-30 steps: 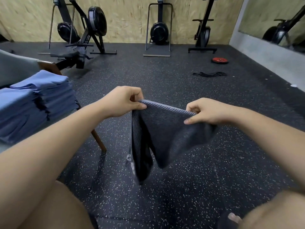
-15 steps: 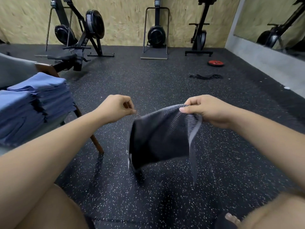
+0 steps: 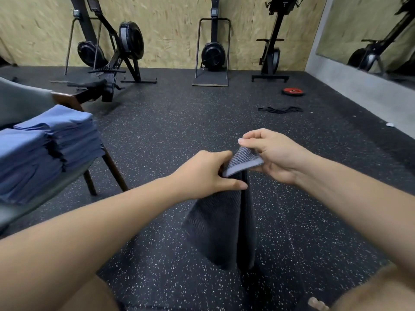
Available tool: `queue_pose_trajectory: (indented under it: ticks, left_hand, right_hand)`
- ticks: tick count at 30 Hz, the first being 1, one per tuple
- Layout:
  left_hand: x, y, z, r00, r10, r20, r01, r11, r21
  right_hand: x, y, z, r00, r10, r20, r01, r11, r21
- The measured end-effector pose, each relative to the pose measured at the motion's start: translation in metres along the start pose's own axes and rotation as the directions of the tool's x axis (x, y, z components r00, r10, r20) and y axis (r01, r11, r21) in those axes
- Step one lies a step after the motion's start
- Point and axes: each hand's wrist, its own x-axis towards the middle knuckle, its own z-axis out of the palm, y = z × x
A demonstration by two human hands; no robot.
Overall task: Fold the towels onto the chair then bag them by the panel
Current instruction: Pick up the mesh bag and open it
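Gym floor, mid-fold: a person's left hand [image 3: 206, 173] and right hand [image 3: 276, 157] held a dark grey ribbed towel [image 3: 215, 225] in the air above the speckled rubber floor [image 3: 179, 122], the two hands close together at its upper edge. The left hand's fingers [image 3: 233, 184] were curled round the gathered top of the cloth, thumb pressed along its side. The right hand pinched a turned-up corner with a paler hem, just beside the left hand and slightly above it.

From that shared grip the towel hung straight down in doubled layers, its long axis vertical. Its lower end appeared to hang free of the floor.

The chair [image 3: 20, 102] stood to the person's left, its seat carrying two stacks of folded blue towels [image 3: 56, 140] side by side. The grey towel hung well apart from that seat, off to its right, and the left hand was the nearer of the two to it.

The fold looked only partly made. Finishing it would likely call for bringing the hanging end up towards the hands, then carrying the bundle leftward to the stacks, with the left hand leading.

Rowing machines [image 3: 213, 55] lined the plywood wall [image 3: 175, 30] behind. No bag was in view.
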Motion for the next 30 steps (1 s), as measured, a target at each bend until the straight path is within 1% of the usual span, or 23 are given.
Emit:
queue_pose_trajectory:
  ticks: [2,4,6,8,10,12,14,16,19,20,22,23,24,25,26,28,30]
  left_hand:
    - [0.004,-0.008,0.003,1.000,0.004,-0.004,-0.004,0.999,0.053]
    - [0.006,-0.017,0.002,1.000,-0.019,-0.022,0.020,0.999,0.042]
    - [0.007,-0.024,-0.004,0.997,-0.051,-0.052,0.051,0.999,-0.002]
    - [0.007,-0.029,-0.014,0.993,-0.080,-0.085,0.073,0.994,-0.082]
    - [0.008,-0.034,-0.023,0.986,-0.107,-0.126,0.087,0.983,-0.161]
    - [0.007,-0.040,-0.030,0.979,-0.122,-0.162,0.087,0.974,-0.207]
    - [0.007,-0.045,-0.034,0.974,-0.138,-0.179,0.093,0.966,-0.241]
    - [0.007,-0.046,-0.036,0.972,-0.149,-0.182,0.095,0.956,-0.277]
    - [0.007,-0.043,-0.036,0.973,-0.147,-0.176,0.089,0.949,-0.303]
    - [0.007,-0.043,-0.037,0.975,-0.140,-0.170,0.085,0.950,-0.300]
    - [0.007,-0.043,-0.037,0.980,-0.125,-0.157,0.075,0.952,-0.295]
    - [0.007,-0.043,-0.037,0.981,-0.123,-0.152,0.073,0.952,-0.296]
    - [0.007,-0.044,-0.037,0.981,-0.124,-0.147,0.075,0.951,-0.299]
    - [0.006,-0.045,-0.037,0.982,-0.125,-0.141,0.079,0.952,-0.296]
    - [0.006,-0.046,-0.037,0.984,-0.124,-0.130,0.082,0.955,-0.286]
    - [0.006,-0.048,-0.036,0.990,-0.111,-0.090,0.085,0.965,-0.250]
    - [0.006,-0.053,-0.035,0.994,-0.099,-0.042,0.090,0.979,-0.181]
  right_hand:
    - [-0.001,-0.005,-0.003,1.000,-0.030,-0.008,0.030,1.000,0.003]
    - [0.000,-0.010,-0.009,0.999,-0.040,-0.008,0.040,0.999,0.001]
    - [0.000,-0.012,-0.017,1.000,-0.030,-0.006,0.030,0.999,0.009]
    - [0.001,-0.011,-0.026,1.000,0.011,0.006,-0.011,0.998,0.063]
    - [0.001,-0.009,-0.031,0.997,0.043,0.068,-0.050,0.994,0.095]
    - [0.001,-0.005,-0.033,0.990,0.034,0.133,-0.041,0.998,0.045]
    - [0.000,0.001,-0.033,0.986,-0.001,0.164,0.019,0.994,-0.105]
    - [-0.002,0.006,-0.030,0.985,-0.057,0.163,0.105,0.947,-0.302]
    - [-0.006,0.007,-0.021,0.970,-0.197,0.144,0.243,0.823,-0.513]
    - [-0.007,0.005,-0.019,0.957,-0.249,0.151,0.289,0.753,-0.591]
    - [-0.008,0.001,-0.017,0.921,-0.343,0.183,0.359,0.571,-0.738]
    - [-0.008,0.000,-0.017,0.904,-0.380,0.198,0.380,0.496,-0.781]
    - [-0.007,0.000,-0.018,0.890,-0.407,0.205,0.392,0.453,-0.801]
    - [-0.006,0.000,-0.019,0.880,-0.427,0.208,0.403,0.440,-0.802]
    - [-0.006,0.000,-0.019,0.873,-0.440,0.209,0.417,0.453,-0.788]
    - [-0.006,0.001,-0.021,0.870,-0.443,0.215,0.445,0.518,-0.730]
    - [-0.004,0.002,-0.022,0.856,-0.460,0.235,0.485,0.559,-0.672]
